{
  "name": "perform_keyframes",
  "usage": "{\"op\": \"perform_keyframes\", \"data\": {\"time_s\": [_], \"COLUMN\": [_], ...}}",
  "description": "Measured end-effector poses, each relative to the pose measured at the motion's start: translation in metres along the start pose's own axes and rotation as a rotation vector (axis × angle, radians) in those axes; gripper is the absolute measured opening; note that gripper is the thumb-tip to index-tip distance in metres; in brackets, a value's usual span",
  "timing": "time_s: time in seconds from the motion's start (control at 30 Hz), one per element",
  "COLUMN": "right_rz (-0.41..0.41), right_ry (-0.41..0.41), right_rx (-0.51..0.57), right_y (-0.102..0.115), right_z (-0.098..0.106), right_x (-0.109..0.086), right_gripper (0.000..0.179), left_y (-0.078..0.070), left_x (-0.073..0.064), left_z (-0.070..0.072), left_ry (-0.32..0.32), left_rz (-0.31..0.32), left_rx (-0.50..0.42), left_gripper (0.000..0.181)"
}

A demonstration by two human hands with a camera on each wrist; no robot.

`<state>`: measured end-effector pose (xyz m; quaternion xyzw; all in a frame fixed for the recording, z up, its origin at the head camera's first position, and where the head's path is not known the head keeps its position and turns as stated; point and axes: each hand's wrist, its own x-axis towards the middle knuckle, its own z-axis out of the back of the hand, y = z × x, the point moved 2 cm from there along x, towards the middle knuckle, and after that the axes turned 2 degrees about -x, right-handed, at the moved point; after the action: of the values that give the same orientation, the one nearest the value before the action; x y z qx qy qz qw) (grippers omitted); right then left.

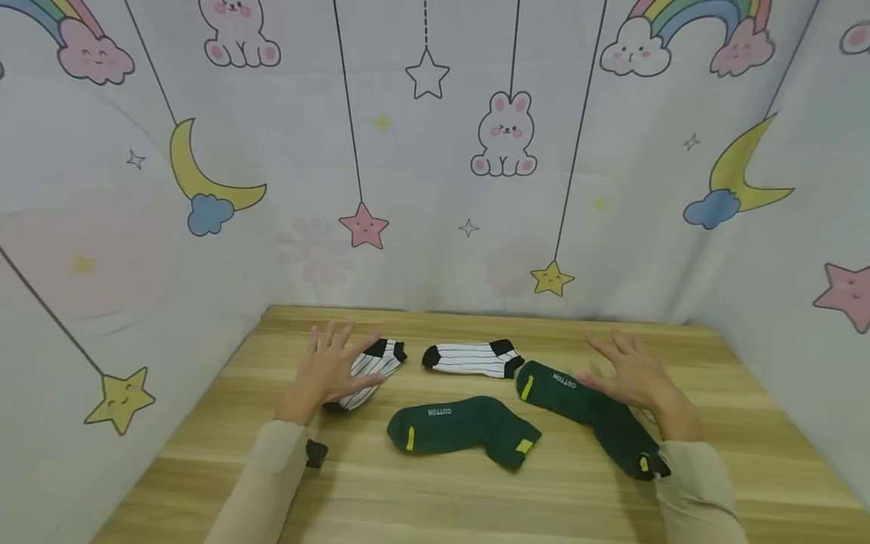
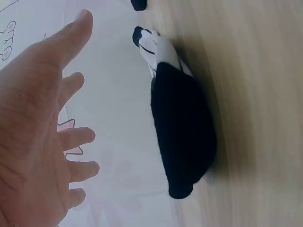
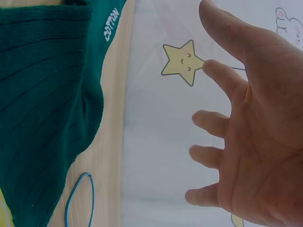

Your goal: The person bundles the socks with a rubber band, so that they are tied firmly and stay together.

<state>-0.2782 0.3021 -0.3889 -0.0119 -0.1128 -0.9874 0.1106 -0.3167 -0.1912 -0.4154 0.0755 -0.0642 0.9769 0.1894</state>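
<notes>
My left hand [image 1: 329,374] is held up with its fingers spread, overlapping a white sock with dark stripes and black ends [image 1: 381,366]. In the left wrist view a black end of that sock [image 2: 182,127] lies beside the open palm. My right hand [image 1: 635,374], fingers spread too, hovers over a dark green sock [image 1: 591,412] lettered COTTON. Its ribbed green fabric [image 3: 42,94] fills the left of the right wrist view. Between the hands lie a second striped sock [image 1: 469,359] and, nearer, a second green sock [image 1: 462,431] with yellow patches. Neither hand holds anything.
The socks lie on a wood-grain table [image 1: 408,506]. A pale cloth [image 1: 435,264] printed with stars, moons and rabbits rises behind it and along both sides. A thin blue loop [image 3: 92,198] lies on the table near the right green sock.
</notes>
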Motion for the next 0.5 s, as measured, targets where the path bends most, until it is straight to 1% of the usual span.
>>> {"op": "perform_keyframes", "data": {"time_s": [0.17, 0.3, 0.5], "right_rz": [0.042, 0.045, 0.078], "right_ry": [-0.022, -0.018, -0.018], "right_rx": [-0.009, 0.012, 0.056], "right_y": [0.003, 0.004, 0.0], "right_z": [0.0, 0.001, 0.004], "right_x": [-0.001, -0.002, -0.006], "right_gripper": [0.078, 0.076, 0.073], "left_y": [-0.004, -0.01, -0.021], "left_x": [0.001, 0.0, 0.004], "left_z": [0.0, -0.002, -0.008], "left_ry": [-0.013, 0.007, 0.032], "left_rz": [-0.015, -0.034, -0.045], "left_rx": [0.025, 0.022, 0.025], "left_gripper": [0.081, 0.08, 0.079]}}
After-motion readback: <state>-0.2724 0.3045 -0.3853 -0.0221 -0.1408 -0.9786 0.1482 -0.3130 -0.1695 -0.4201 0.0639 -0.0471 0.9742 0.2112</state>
